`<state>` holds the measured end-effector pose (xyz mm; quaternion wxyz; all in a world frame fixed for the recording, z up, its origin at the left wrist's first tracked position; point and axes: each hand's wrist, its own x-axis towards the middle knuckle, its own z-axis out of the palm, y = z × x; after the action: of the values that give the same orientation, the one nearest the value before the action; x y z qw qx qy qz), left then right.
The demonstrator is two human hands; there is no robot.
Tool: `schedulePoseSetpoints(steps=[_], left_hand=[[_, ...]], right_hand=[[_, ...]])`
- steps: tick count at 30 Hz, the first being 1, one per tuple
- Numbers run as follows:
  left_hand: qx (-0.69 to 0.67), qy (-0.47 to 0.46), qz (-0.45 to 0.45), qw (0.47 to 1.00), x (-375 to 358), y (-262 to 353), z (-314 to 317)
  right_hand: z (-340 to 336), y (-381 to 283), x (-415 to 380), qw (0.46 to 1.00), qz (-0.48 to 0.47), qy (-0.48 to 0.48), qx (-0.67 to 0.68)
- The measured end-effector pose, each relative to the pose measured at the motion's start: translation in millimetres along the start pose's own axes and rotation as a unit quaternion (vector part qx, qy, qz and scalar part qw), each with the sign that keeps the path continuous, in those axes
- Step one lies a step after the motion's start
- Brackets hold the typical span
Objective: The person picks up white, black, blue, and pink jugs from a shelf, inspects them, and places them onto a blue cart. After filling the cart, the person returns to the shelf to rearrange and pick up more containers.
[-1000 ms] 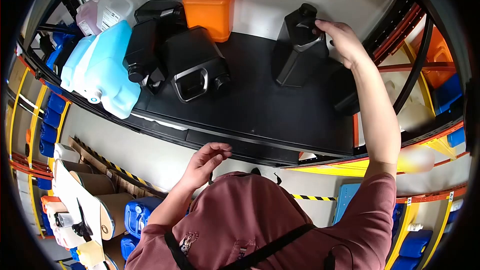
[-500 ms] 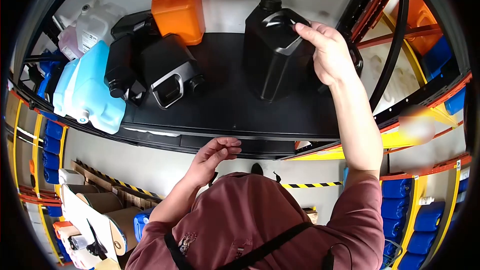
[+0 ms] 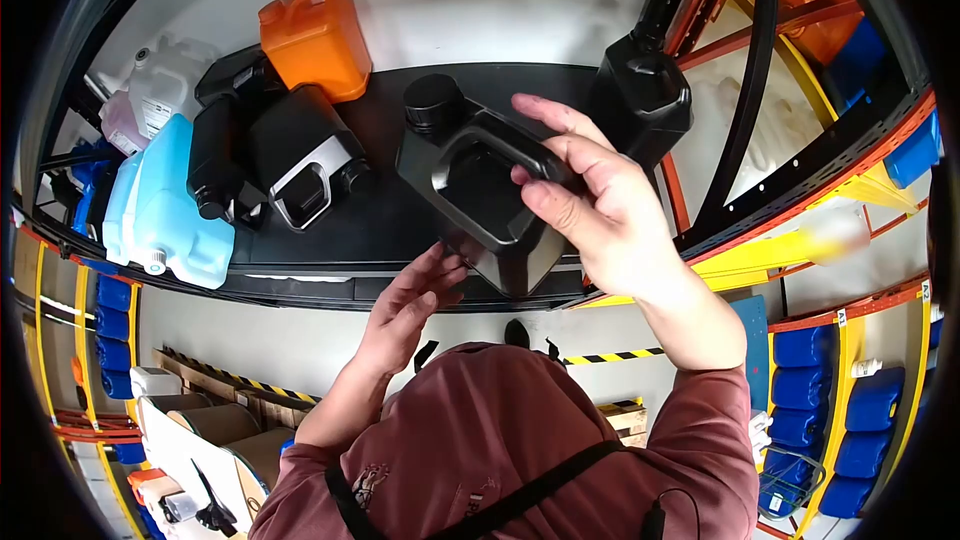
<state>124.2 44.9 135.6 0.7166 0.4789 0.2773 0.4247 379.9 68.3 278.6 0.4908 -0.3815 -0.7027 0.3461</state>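
Note:
A black jerrycan [image 3: 520, 265] with a screw cap leans toward me at the front of the black shelf, larger in view than the other cans. My right hand [image 3: 610, 205] is closed on its moulded handle at the right end, thumb on the near side and one finger sticking out above it. My left hand [image 3: 405, 305] is low on the can's left side, fingers spread and fingertips right at its lower edge. Behind my right hand, a second black jerrycan [image 3: 645, 100] stands at the shelf's right end.
On the left of the shelf [image 3: 385, 205] sit an orange jerrycan [image 3: 320, 40], a light blue one [image 3: 175, 200], several black ones and a clear one [image 3: 170, 90]. An orange and black rack upright [image 3: 705, 0] rises at right. Blue cans [image 3: 875, 400] fill racks behind me.
The black jerrycan has come toward me and to the left in my right hand, tipping on the way. My left hand has risen slightly to its lower side, with fingers opening.

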Motion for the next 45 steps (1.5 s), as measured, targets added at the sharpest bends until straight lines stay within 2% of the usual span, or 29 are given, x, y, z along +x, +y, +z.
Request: schedulePoseSetpoints(steps=[3, 4, 6, 8, 10, 11, 12, 13, 14, 16, 17, 18, 20, 21, 22, 23, 24, 25, 26, 27, 28, 31, 33, 35, 38, 41, 45], left_hand=[[-0.003, -0.013, 0.022, 1.000, 9, 2, 8], [-0.002, -0.013, 0.021, 1.000, 13, 5, 9], [0.040, -0.040, 0.076, 0.996, 22, 14, 12], [0.071, -0.038, 0.080, 0.994, 29, 24, 14], [0.177, -0.020, 0.155, 0.972, 36, 33, 17], [0.178, -0.019, 0.155, 0.971, 40, 38, 20], [0.296, 0.006, 0.221, 0.929, 43, 45, 23], [0.406, 0.033, 0.282, 0.868, 46, 51, 26], [0.406, 0.035, 0.283, 0.868, 51, 58, 30], [0.523, 0.077, 0.352, 0.772, 61, 71, 42], [0.553, 0.101, 0.389, 0.730, 67, 76, 48], [0.553, 0.102, 0.391, 0.729, 71, 82, 56], [0.640, 0.080, 0.384, 0.661, 77, 94, 72], [0.646, 0.100, 0.382, 0.653, 81, 96, 82], [0.648, 0.101, 0.382, 0.651, 85, 95, 86], [0.654, 0.115, 0.371, 0.649, 88, 95, 88], [0.659, 0.130, 0.361, 0.647, 91, 95, 89], [0.661, 0.131, 0.361, 0.645, 96, 96, 87], [0.650, 0.096, 0.371, 0.656, 102, 96, 84], [0.637, 0.060, 0.380, 0.667, 105, 96, 83], [0.590, 0.076, 0.371, 0.712, 105, 96, 87], [0.549, 0.092, 0.330, 0.762, 107, 101, 77], [0.529, 0.084, 0.303, 0.789, 108, 107, 72], [0.526, 0.088, 0.298, 0.792, 111, 111, 68], [0.450, 0.134, 0.279, 0.838, 122, 109, 66], [0.384, 0.130, 0.257, 0.877, 133, 113, 52], [0.337, 0.113, 0.271, 0.895, 138, 118, 41]], right_hand=[[12, 12, -1, 0.999, -0.044, 0.031, 0.001], [15, 17, 1, 0.998, -0.045, 0.032, 0.002], [15, 26, 9, 0.997, -0.033, 0.048, 0.043], [7, 29, 15, 0.998, -0.045, 0.048, 0.023], [-14, 24, 17, 0.995, -0.057, -0.053, -0.060], [-27, 24, 18, 0.989, -0.083, -0.056, -0.105], [-38, 20, 19, 0.975, -0.117, 0.001, -0.189], [-52, 28, 21, 0.929, -0.163, 0.107, -0.315], [-68, 34, 24, 0.871, -0.169, 0.200, -0.416], [-97, 46, 28, 0.795, -0.114, 0.300, -0.515], [-108, 58, 28, 0.769, -0.061, 0.319, -0.551], [-115, 70, 28, 0.769, -0.063, 0.320, -0.550], [-122, 85, 28, 0.750, 0.042, 0.316, -0.579], [-123, 84, 29, 0.752, 0.041, 0.317, -0.577], [-122, 81, 31, 0.779, 0.127, 0.292, -0.540], [-122, 79, 32, 0.800, 0.211, 0.263, -0.497], [-126, 83, 31, 0.801, 0.209, 0.264, -0.495], [-133, 90, 29, 0.868, 0.201, 0.268, -0.366], [-137, 94, 28, 0.917, 0.189, 0.266, -0.231], [-136, 96, 26, 0.940, 0.148, 0.275, -0.134], [-135, 98, 24, 0.941, 0.146, 0.274, -0.133], [-133, 106, 19, 0.952, 0.106, 0.285, 0.036], [-132, 108, 14, 0.953, 0.101, 0.281, 0.041], [-127, 107, 10, 0.958, 0.086, 0.270, 0.050], [-122, 103, 3, 0.962, 0.076, 0.244, 0.092], [-120, 92, -4, 0.974, 0.057, 0.210, 0.065], [-116, 82, -6, 0.989, 0.039, 0.146, -0.007]])
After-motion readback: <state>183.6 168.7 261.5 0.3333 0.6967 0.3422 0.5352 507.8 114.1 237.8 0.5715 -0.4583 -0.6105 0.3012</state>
